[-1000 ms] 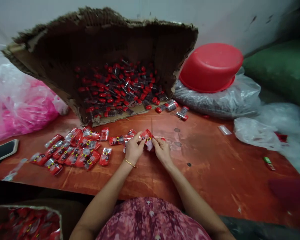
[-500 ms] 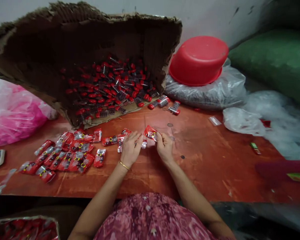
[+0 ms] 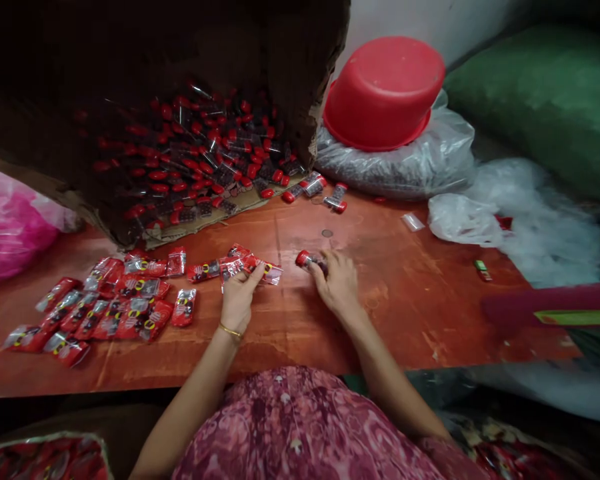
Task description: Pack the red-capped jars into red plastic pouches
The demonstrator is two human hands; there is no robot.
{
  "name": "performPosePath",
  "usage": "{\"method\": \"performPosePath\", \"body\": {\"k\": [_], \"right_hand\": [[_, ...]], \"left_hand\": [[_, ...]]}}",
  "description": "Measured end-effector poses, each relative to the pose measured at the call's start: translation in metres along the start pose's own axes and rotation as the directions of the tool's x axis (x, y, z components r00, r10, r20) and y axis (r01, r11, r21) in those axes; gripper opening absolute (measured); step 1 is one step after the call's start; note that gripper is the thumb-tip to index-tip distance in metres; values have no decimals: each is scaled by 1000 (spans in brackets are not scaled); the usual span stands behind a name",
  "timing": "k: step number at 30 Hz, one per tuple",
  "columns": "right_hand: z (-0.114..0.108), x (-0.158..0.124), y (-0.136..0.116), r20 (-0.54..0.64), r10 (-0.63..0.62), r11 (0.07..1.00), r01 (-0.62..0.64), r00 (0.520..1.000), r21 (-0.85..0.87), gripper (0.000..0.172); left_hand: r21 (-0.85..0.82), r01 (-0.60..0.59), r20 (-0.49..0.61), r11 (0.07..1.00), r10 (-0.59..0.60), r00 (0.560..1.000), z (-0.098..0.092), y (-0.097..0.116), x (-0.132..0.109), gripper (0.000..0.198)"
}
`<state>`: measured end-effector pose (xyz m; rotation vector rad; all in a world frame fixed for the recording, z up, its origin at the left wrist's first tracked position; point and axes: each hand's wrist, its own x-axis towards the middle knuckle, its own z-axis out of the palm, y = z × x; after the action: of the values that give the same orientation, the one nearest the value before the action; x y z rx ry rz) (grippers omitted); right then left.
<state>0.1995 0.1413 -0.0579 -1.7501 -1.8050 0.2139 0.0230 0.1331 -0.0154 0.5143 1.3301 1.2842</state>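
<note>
My left hand [image 3: 239, 303] pinches a flat red printed packet [image 3: 271, 272] with a clear end, just over a few other red packets [image 3: 203, 271]. In my right hand [image 3: 341, 285] is a small clear container [image 3: 306, 259] with red ends and dark contents, gripped between thumb and fingers. The container and the packet are apart, a short gap between them. Left of my hands, many filled red packets [image 3: 125, 313] lie in a loose group. One more packet [image 3: 184, 307] lies by itself at the group's right.
A torn cardboard box [image 3: 310, 133] on its side holds a heap of red-ended containers [image 3: 215, 153]. Loose containers [image 3: 336, 198] lie by its mouth. An upturned red tub [image 3: 385, 93] rests on a clear bag [image 3: 395, 173]. A pink bag [image 3: 15, 220] stands left; plastic bags [image 3: 463, 219] lie right.
The red packet has gone from my right hand to my left. My right hand now holds a small red-ended container. The view has shifted slightly, toward the right and down.
</note>
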Motion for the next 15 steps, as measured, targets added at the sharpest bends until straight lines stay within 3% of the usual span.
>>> {"method": "performPosePath", "body": {"k": [2, 5, 8, 11, 13, 15], "right_hand": [[0, 4, 14, 49, 36, 989, -28, 998, -143, 39], [5, 3, 22, 137, 14, 991, 5, 991, -136, 29], [8, -5, 20, 110, 79, 995, -84, 991, 49, 23], [3, -16, 16, 112, 87, 914, -124, 990, 386, 26], [-5, -23, 12, 95, 2, 853, -51, 995, 519, 30], [-13, -27, 8, 20, -142, 850, 112, 990, 515, 31]], "left_hand": [[-14, 61, 3, 998, -60, 998, 1, 1, 1, 39], [-44, 138, 13, 989, -138, 990, 4, 0, 2, 43], [-78, 173, 18, 982, -172, 985, 2, -2, 1, 45], [-89, 225, 37, 970, -223, 974, -3, -3, 1, 42], [-93, 274, 70, 957, -268, 961, -5, -3, 1, 39], [-97, 324, 107, 941, -314, 943, -7, -3, 1, 35]]}}
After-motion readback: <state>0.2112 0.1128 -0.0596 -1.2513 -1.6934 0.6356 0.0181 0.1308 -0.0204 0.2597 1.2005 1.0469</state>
